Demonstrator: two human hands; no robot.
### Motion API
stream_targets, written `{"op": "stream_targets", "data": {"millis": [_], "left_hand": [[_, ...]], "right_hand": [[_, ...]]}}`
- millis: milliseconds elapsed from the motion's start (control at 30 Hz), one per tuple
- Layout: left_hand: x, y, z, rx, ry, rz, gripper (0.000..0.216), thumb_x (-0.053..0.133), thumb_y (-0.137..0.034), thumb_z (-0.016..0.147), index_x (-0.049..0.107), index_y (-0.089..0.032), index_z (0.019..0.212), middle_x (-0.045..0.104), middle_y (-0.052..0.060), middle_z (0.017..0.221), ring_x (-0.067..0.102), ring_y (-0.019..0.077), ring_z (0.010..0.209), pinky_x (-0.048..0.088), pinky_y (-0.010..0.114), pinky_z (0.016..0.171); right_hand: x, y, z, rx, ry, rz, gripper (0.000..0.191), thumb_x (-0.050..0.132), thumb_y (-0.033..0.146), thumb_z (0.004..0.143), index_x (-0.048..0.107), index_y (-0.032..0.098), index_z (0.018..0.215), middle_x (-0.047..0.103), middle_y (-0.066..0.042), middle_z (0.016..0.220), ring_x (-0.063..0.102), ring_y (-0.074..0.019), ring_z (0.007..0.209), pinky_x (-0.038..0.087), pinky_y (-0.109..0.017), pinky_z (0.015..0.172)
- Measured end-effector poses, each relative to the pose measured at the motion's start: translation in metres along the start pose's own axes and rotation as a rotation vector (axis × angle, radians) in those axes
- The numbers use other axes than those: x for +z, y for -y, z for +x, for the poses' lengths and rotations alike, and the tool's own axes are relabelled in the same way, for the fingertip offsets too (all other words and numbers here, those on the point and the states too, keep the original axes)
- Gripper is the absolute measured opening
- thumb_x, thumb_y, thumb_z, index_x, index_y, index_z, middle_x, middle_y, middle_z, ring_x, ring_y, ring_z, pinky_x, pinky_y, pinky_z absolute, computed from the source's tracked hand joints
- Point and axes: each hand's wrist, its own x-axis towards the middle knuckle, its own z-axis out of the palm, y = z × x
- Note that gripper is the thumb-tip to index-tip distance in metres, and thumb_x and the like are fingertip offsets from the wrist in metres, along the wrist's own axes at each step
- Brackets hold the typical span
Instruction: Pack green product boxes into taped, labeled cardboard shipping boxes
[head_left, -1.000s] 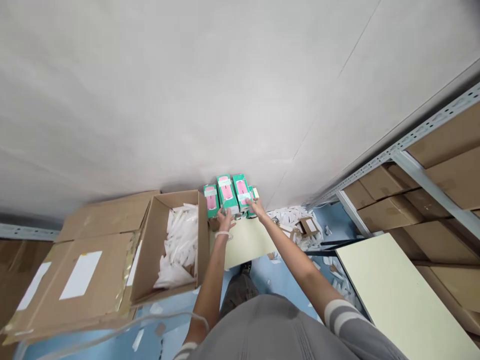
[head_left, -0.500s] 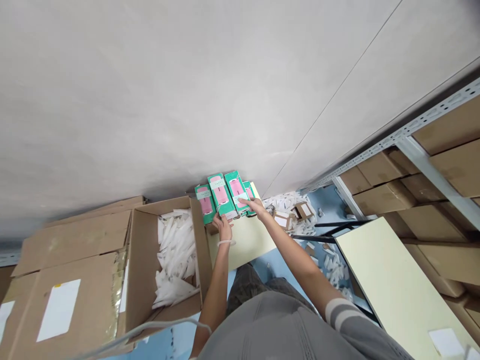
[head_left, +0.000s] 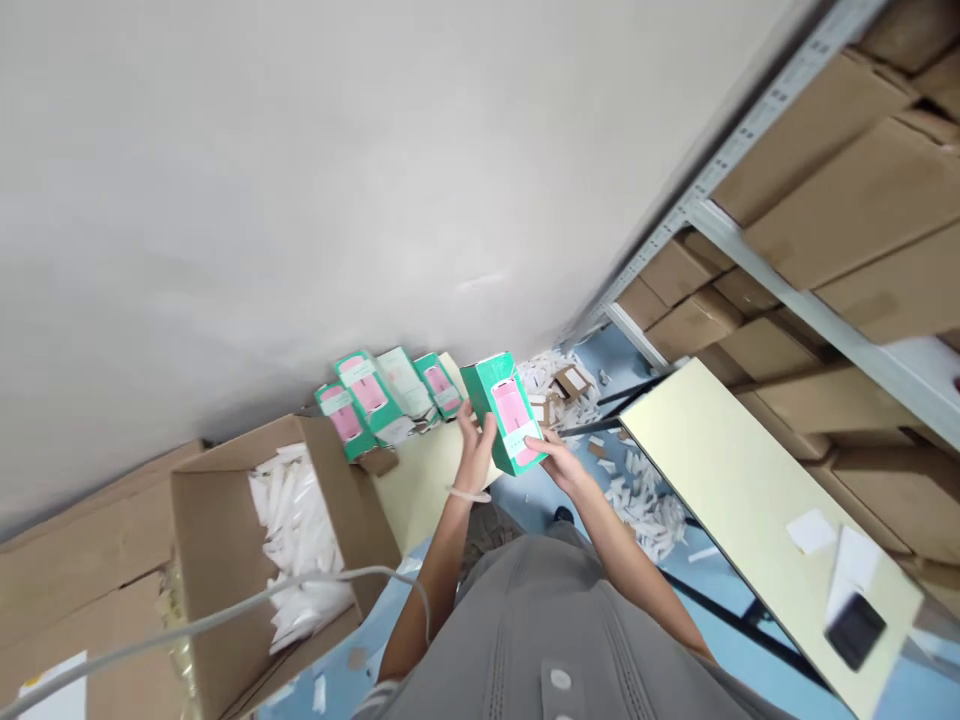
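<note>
Between my two hands a green product box (head_left: 511,405) with a pink picture on its front is held up, tilted. My left hand (head_left: 474,455) grips its left side, fingers and thumb around the edge. At the lower right corner, my right hand (head_left: 559,462) pinches the box with the thumb on its front. Left of it, more boxes of the same kind lean along the wall on a pale yellow table (head_left: 420,490): a green and pink box (head_left: 369,392), a whitish-faced box (head_left: 405,382) and a smaller-looking green box (head_left: 437,387) among them.
An open carton (head_left: 225,560) full of white plastic-wrapped pieces (head_left: 296,530) stands at the left, crossed by a grey cable (head_left: 225,620). A second table (head_left: 742,510) at the right carries a phone (head_left: 855,630). Shelves of cartons (head_left: 847,190) line the right; scraps (head_left: 645,505) litter the floor.
One green box has been lifted from the row and moved right, now in both hands. A whitish-faced box shows in the row. My view has turned to the right.
</note>
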Motion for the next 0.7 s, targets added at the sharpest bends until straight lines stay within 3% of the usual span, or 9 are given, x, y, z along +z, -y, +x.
{"op": "stream_targets", "data": {"millis": [67,200,333,533,633,700], "left_hand": [[0.043,-0.005,-0.004,0.010,0.184,-0.034,0.049,0.043,-0.050,0.096,0.030,-0.025,0.137,0.044,0.012,0.143,0.045,0.0211,0.134,0.041,0.034,0.108],[0.122,0.003,-0.015,-0.028,0.401,-0.037,0.070,0.065,-0.048,0.085,0.026,-0.025,0.139,0.047,0.013,0.142,0.049,0.0240,0.132,0.042,0.037,0.108],[0.208,0.027,-0.043,-0.233,0.489,-0.020,0.081,0.078,-0.043,0.073,0.030,-0.026,0.136,0.058,0.013,0.130,0.062,0.0251,0.115,0.052,0.038,0.095],[0.342,0.078,-0.120,-0.517,0.672,0.043,0.076,0.083,-0.041,0.065,0.043,-0.024,0.127,0.068,0.008,0.107,0.069,0.0232,0.092,0.057,0.038,0.082],[0.389,0.095,-0.151,-0.567,0.777,0.082,0.072,0.084,-0.039,0.063,0.046,-0.024,0.121,0.069,0.006,0.100,0.069,0.0230,0.088,0.057,0.039,0.079],[0.413,0.101,-0.159,-0.517,0.825,0.140,0.073,0.086,-0.035,0.059,0.045,-0.024,0.118,0.067,0.006,0.102,0.069,0.0233,0.092,0.057,0.039,0.080]], "right_hand": [[-0.023,-0.002,-0.021,-0.046,-0.085,0.077,0.043,0.078,0.046,0.064,0.072,0.017,0.094,0.073,-0.008,0.086,0.068,-0.0275,0.090,0.051,-0.035,0.079],[-0.081,-0.006,-0.059,-0.115,-0.239,0.233,0.041,0.080,0.045,0.065,0.072,0.017,0.095,0.073,-0.006,0.085,0.067,-0.0242,0.084,0.050,-0.032,0.075],[-0.155,-0.020,-0.107,-0.118,-0.370,0.282,0.041,0.080,0.046,0.064,0.072,0.017,0.091,0.071,-0.004,0.081,0.062,-0.0172,0.073,0.043,-0.025,0.061],[-0.260,-0.054,-0.199,-0.002,-0.635,0.412,0.042,0.078,0.052,0.066,0.072,0.017,0.089,0.070,-0.006,0.084,0.056,-0.0146,0.068,0.038,-0.024,0.054],[-0.296,-0.066,-0.238,0.006,-0.697,0.428,0.045,0.073,0.058,0.070,0.071,0.018,0.091,0.070,-0.008,0.090,0.059,-0.0177,0.076,0.041,-0.026,0.057],[-0.314,-0.071,-0.255,-0.020,-0.720,0.388,0.046,0.068,0.061,0.075,0.069,0.019,0.096,0.069,-0.007,0.093,0.060,-0.0198,0.083,0.046,-0.029,0.065]]}}
